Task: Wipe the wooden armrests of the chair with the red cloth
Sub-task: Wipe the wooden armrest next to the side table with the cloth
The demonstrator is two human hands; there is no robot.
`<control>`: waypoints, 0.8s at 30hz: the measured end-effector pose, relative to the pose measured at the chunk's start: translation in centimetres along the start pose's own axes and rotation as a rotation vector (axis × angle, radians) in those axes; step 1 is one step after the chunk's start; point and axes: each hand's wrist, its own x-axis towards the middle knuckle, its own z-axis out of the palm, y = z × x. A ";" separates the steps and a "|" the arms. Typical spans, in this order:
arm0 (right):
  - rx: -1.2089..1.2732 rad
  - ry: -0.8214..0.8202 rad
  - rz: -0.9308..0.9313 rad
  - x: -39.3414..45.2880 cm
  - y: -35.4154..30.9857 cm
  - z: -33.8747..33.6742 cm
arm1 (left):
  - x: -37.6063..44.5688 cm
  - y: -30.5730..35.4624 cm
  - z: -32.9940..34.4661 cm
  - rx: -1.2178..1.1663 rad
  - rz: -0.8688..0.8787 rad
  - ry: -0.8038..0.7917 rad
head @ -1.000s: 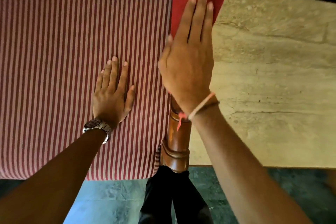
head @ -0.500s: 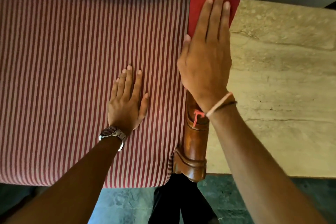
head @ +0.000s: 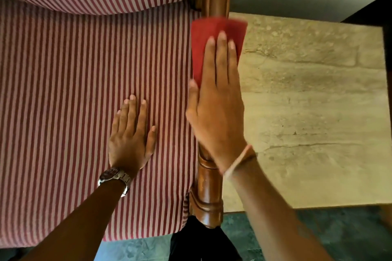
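The right hand (head: 216, 112) lay flat, fingers straight and together, pressing the red cloth (head: 218, 42) onto the wooden armrest (head: 209, 193). Since half a second earlier more bare armrest showed beyond the cloth's far edge, so hand and cloth sat nearer the front. The left hand (head: 130, 140) remained spread palm-down on the striped seat cushion (head: 63, 101), holding nothing, just beside the armrest
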 end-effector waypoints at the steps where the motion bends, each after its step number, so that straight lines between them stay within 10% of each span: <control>1: 0.002 -0.011 0.005 -2.3 -0.1 0.1 | 0.0 0.0 0.1 -0.003 -0.001 0.001; 24: -0.062 0.029 0.020 0.9 -0.6 0.6 | 0.1 -0.4 1.2 0.018 -0.022 0.054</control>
